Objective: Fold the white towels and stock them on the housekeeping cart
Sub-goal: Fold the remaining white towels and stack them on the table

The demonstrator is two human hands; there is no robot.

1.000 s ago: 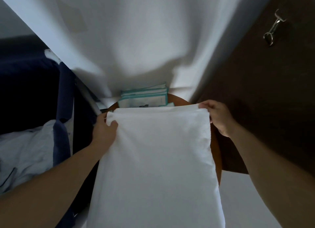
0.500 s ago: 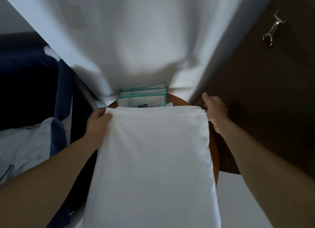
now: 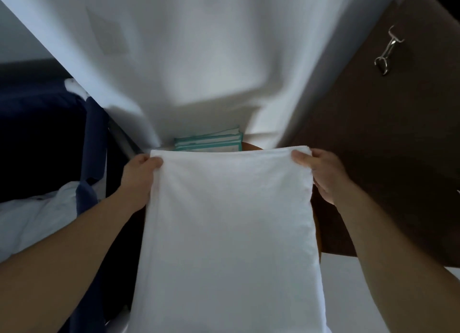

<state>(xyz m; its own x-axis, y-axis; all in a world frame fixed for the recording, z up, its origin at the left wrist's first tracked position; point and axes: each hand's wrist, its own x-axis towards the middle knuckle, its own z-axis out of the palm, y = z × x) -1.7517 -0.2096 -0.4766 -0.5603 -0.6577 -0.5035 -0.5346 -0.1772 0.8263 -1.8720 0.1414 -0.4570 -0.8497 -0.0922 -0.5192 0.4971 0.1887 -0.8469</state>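
So the white towel (image 3: pixel 229 233) is stretched out lengthwise in front of the person, near end running out of frame, and each hand is pinching a far corner. The left hand (image 3: pixel 139 176) has its thumb on top at the left corner, and the right hand (image 3: pixel 321 173) is doing the same at the right one. Looks like a fold is being set up, so imo the trick is to keep both corners level and that far edge taut. Then bring it over in one go so the edges land square, and smooth it flat. If one hand leads, the edge probably goes crooked. The towel covers most of a brown wooden surface (image 3: pixel 251 147), though I can't tell how much of it actually rests there. Just past the far edge sits a stack of teal-edged packs (image 3: pixel 209 142). There's a white wall (image 3: pixel 199 46) behind and a dark brown door (image 3: pixel 385 158) with a metal latch (image 3: pixel 388 51) on the right. On the left is a navy fabric bag (image 3: pixel 92 146) holding pale linen (image 3: pixel 34 223), maybe part of the cart.
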